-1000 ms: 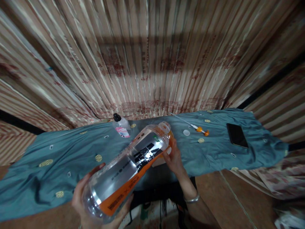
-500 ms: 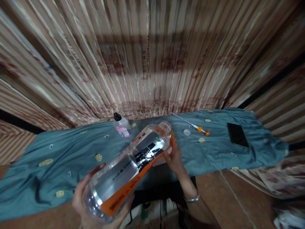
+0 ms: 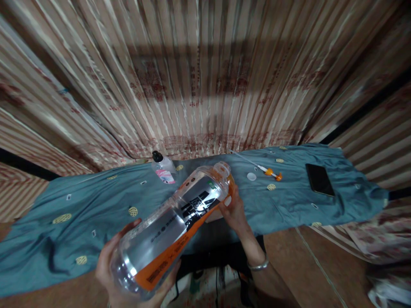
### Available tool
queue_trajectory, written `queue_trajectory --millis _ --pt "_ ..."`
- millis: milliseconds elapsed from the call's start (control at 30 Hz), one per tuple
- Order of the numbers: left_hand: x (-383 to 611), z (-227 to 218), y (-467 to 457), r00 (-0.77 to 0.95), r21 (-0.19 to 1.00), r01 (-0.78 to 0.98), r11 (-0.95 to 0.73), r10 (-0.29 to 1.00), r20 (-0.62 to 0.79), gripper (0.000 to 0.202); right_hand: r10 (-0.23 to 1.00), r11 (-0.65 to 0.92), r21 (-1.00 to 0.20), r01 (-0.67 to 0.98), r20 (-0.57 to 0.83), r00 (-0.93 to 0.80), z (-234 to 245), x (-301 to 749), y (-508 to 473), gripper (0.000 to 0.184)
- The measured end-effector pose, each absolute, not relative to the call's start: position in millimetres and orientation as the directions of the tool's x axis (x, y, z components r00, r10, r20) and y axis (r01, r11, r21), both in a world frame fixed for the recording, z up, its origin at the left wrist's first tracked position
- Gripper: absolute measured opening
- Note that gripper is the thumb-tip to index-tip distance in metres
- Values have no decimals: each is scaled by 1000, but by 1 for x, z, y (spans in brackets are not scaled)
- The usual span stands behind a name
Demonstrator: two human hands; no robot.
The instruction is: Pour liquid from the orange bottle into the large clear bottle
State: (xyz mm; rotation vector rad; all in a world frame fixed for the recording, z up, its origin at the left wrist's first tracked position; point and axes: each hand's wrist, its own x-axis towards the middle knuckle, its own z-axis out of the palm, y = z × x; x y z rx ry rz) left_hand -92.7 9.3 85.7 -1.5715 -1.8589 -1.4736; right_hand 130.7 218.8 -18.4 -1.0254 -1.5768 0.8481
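A large clear plastic bottle (image 3: 173, 222) with a silver and orange label lies tilted across the middle of the head view, its uncapped mouth toward the upper right. My left hand (image 3: 107, 267) is wrapped round its base. Just behind and below the mouth, my right hand (image 3: 236, 214) grips an orange bottle (image 3: 231, 185), which the clear bottle mostly hides. Whether liquid passes between the two I cannot tell. On the cloth to the right lie an orange and white pump head with a long tube (image 3: 269, 172) and a small whitish disc (image 3: 251, 176).
A teal cloth (image 3: 105, 205) with a pineapple pattern covers the narrow table. Near its back edge is a small clear bottle with a black top and pink label (image 3: 165, 171). A black phone-like slab (image 3: 320, 179) lies at the right. Striped curtains (image 3: 199, 85) hang behind.
Almost nothing differs. The clear bottle has shifted very slightly, and both hands keep their holds. The things on the cloth stay where they were.
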Motion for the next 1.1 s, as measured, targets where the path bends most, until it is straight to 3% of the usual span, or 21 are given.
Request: queue_trajectory --millis 133,467,633,800,967,1100 --pt "-98 82 7 -327 468 873 -134 551 768 141 916 400 -895 196 383 -120 -18 131 220 82" --pt "-99 73 3 -398 544 831 -115 559 727 139 927 371 -910 185 353 -125 -16 131 220 83" --pt "-98 77 7 -380 536 832 -144 555 740 148 925 378 -906 187 365 -102 -17 130 220 80" --pt "-97 83 8 -415 568 809 -152 536 735 142 928 372 -903 217 356 -110 -18 131 220 78" --pt "-103 80 3 -340 512 842 -173 567 751 153 937 348 -917 196 333 -107 -17 131 221 81" --pt "-101 80 3 -342 499 855 -139 572 746 145 940 339 -925 171 324 -107 -15 131 220 81"
